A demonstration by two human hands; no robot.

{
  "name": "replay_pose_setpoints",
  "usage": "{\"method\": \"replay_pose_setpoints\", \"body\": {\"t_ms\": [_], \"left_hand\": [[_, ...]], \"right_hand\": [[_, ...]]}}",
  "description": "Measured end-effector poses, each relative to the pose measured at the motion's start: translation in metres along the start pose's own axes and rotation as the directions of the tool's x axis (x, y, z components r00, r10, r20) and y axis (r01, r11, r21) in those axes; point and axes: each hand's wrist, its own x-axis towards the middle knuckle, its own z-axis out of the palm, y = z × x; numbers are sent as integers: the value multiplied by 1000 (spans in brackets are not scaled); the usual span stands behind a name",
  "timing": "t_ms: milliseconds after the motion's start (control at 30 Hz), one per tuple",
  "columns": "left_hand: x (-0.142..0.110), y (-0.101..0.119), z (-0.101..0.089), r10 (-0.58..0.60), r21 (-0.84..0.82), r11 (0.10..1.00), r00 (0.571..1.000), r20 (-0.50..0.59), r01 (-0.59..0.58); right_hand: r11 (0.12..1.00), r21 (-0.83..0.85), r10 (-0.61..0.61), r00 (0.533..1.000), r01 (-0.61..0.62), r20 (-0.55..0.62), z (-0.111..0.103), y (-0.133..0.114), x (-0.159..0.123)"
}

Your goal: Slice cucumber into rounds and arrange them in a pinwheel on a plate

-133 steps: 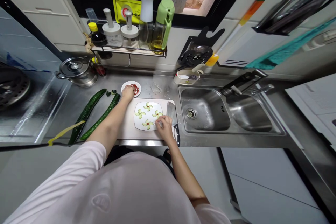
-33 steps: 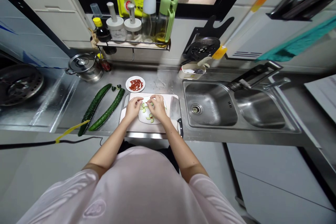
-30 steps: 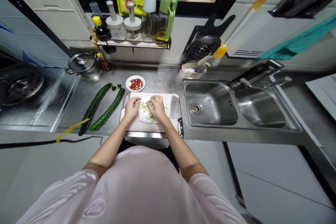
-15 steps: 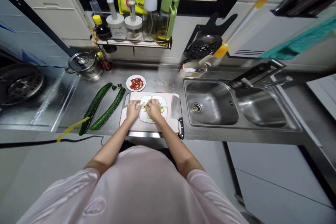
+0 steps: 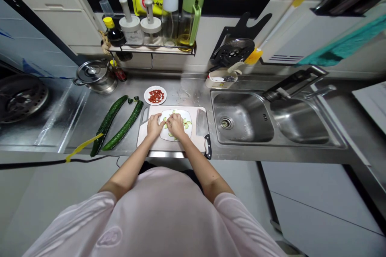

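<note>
A white square plate [image 5: 187, 129] with several pale green cucumber slices [image 5: 188, 123] set around it lies on the cutting board [image 5: 144, 141]. At the plate's left edge is my left hand [image 5: 155, 126], its fingers bent and apart, the thumb reaching over the rim beside a slice. My right hand [image 5: 176, 126] is over the middle of the plate, fingertips drawn together on what looks like a cucumber slice, mostly covered by the hand. A cleaver [image 5: 202, 122] with a black handle rests along the board's right side.
Two whole cucumbers [image 5: 123, 125] lie left of the board. Behind it stands a small plate of chopped red pieces [image 5: 156, 95]. A lidded pot [image 5: 95, 77] is at the back left, a double sink [image 5: 244, 118] to the right. Bottles stand on a wall rack [image 5: 152, 50].
My left hand has shifted slightly right, bringing its thumb further over the plate. My right hand moved a little left over the slices. The view has shifted slightly.
</note>
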Motion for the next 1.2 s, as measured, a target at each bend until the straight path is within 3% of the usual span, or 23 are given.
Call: {"method": "replay_pose_setpoints", "body": {"t_ms": [1200], "left_hand": [[-3,4,8,-26,72,997,1000,-8,26]], "right_hand": [[997,-74,-2,999,-2,-51,5,4,1]]}}
